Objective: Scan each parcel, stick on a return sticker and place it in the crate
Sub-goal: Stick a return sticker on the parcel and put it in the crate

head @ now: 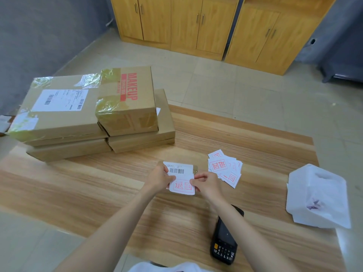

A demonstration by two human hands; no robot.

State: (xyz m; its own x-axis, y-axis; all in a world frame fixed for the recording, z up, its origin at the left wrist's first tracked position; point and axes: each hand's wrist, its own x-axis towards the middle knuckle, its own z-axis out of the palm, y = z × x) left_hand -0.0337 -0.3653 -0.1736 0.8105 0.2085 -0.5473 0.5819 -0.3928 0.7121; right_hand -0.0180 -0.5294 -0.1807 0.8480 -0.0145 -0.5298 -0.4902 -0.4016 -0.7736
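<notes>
Small parcel (179, 169): flat on the wooden surface (98, 193), centre, barcode label up. Return sticker (182, 187): pinched by left hand (159, 178) and right hand (206, 183) over its near edge. Sticker pile (225, 167): just right. Scanner (225, 238): nearer, lying flat.

Single head-worn wide-angle view, looking forward and down over counter (88, 183); forearms enter from bottom edge, hands close below lens; cabinets (196, 26) and floor (225, 85) fill far background.
</notes>
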